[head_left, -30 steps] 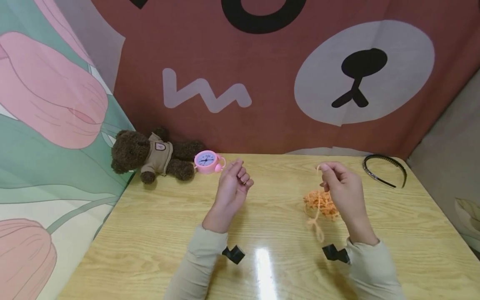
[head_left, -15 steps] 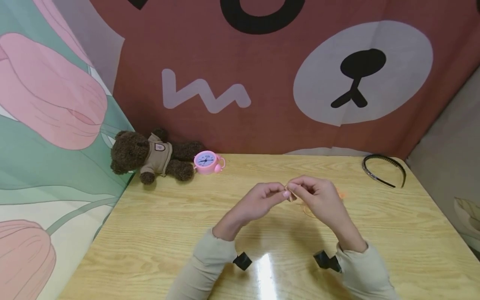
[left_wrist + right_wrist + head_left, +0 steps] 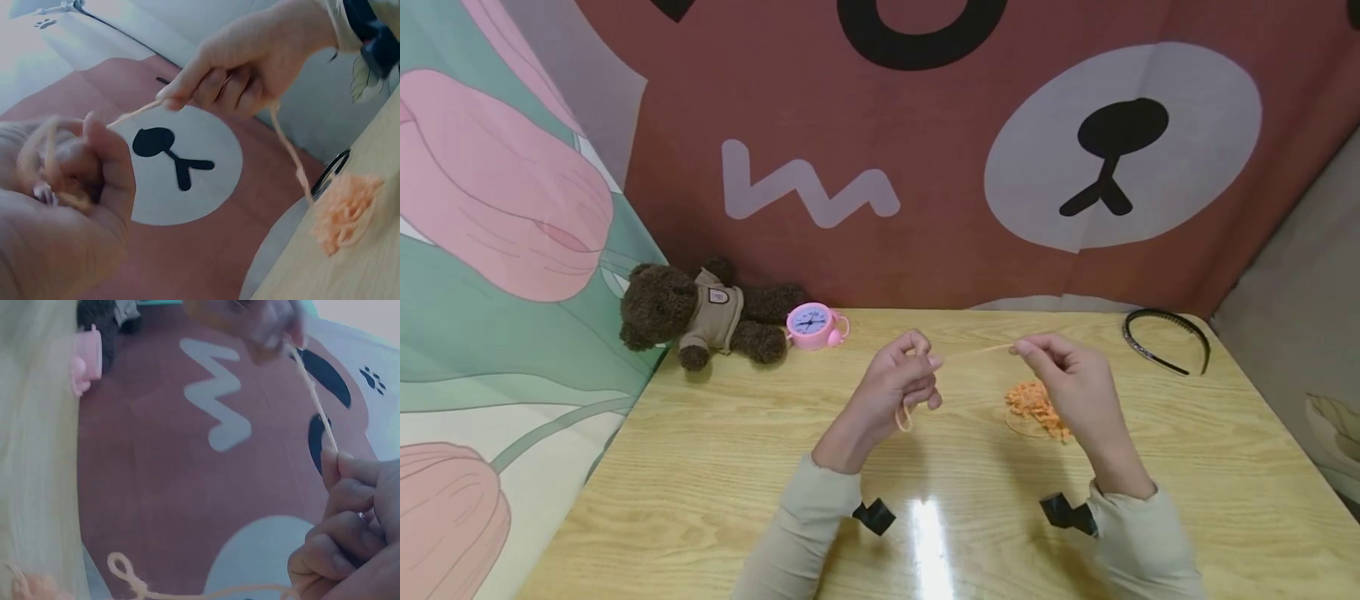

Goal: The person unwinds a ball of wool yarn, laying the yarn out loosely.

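Between the two hands an orange strand of yarn point(image 3: 320, 403) is stretched. My left hand point(image 3: 895, 385) pinches one end of it between thumb and fingers, and a small loop of yarn hangs below that palm. The right hand point(image 3: 1078, 379) pinches the strand with thumb and forefinger, its other fingers curled. From the right hand more yarn runs down to a loose orange yarn heap point(image 3: 347, 209) on the table, partly behind that hand in the head view. Blur in the left wrist view hides how the yarn lies in the left palm.
A brown teddy bear point(image 3: 715, 312) lies at the table's back left, beside a pink alarm clock point(image 3: 811, 325). At the back right rests a black headband point(image 3: 1165, 342). A cloth with a printed bear face point(image 3: 925, 250) hangs behind the wooden table point(image 3: 700, 483).
A second ago the left hand was apart from the yarn. The hands came together over the table, then drew apart, with the yarn now pulled straight between them.
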`<move>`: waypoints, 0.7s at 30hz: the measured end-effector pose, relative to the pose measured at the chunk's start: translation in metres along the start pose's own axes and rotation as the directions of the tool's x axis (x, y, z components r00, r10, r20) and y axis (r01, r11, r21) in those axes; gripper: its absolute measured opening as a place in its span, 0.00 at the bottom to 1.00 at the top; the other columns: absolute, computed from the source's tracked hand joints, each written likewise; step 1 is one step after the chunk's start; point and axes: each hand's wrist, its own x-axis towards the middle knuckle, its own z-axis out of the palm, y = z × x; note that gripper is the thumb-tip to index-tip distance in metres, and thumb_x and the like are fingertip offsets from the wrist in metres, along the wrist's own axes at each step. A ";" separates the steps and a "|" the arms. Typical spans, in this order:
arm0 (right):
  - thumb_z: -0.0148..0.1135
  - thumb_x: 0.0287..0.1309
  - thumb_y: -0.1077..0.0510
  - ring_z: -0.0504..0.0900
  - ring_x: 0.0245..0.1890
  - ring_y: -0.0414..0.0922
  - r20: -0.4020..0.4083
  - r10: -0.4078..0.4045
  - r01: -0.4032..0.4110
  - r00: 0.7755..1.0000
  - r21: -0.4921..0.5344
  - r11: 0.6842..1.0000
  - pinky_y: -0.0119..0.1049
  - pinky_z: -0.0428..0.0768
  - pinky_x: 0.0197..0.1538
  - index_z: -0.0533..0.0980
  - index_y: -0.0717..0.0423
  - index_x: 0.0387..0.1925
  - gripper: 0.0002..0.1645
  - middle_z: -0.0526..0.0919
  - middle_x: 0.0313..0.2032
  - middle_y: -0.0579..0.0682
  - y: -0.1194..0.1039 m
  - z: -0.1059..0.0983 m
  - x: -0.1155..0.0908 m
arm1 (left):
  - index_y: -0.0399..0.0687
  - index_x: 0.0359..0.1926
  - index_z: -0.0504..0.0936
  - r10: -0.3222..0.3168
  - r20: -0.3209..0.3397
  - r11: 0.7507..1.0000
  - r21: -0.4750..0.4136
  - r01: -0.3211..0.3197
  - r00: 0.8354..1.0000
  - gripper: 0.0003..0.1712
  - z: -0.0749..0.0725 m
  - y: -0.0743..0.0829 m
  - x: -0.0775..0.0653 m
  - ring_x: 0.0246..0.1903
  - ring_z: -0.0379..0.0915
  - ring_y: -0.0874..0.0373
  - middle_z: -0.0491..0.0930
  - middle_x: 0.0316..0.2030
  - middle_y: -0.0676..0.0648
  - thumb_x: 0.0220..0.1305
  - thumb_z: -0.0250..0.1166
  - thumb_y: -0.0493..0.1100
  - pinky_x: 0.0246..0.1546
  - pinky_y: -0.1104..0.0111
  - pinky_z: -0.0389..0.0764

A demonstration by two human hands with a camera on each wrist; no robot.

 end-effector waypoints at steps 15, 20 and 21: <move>0.63 0.68 0.50 0.57 0.12 0.39 -0.387 0.128 -0.062 0.913 0.178 0.982 0.32 0.58 0.13 0.86 0.57 0.41 0.15 0.65 0.15 0.42 0.021 -0.035 0.012 | 0.38 0.57 0.79 0.045 -0.354 0.992 0.127 0.000 0.934 0.15 -0.028 0.008 0.006 0.22 0.73 0.65 0.77 0.25 0.54 0.78 0.54 0.39 0.34 0.74 0.87; 0.63 0.69 0.50 0.57 0.10 0.38 -0.409 0.121 -0.070 0.905 0.138 0.988 0.34 0.56 0.11 0.86 0.59 0.41 0.16 0.67 0.16 0.41 0.024 -0.042 0.013 | 0.38 0.54 0.80 0.044 -0.458 0.997 0.071 -0.013 0.888 0.12 -0.039 0.016 0.008 0.19 0.68 0.67 0.74 0.22 0.54 0.76 0.53 0.36 0.29 0.77 0.84; 0.63 0.69 0.50 0.57 0.11 0.38 -0.406 0.121 -0.069 0.906 0.141 0.988 0.34 0.56 0.11 0.86 0.59 0.41 0.16 0.67 0.16 0.41 0.025 -0.043 0.013 | 0.38 0.52 0.80 0.049 -0.478 0.998 0.057 -0.024 0.877 0.12 -0.041 0.018 0.008 0.18 0.67 0.67 0.73 0.22 0.54 0.76 0.53 0.35 0.28 0.77 0.84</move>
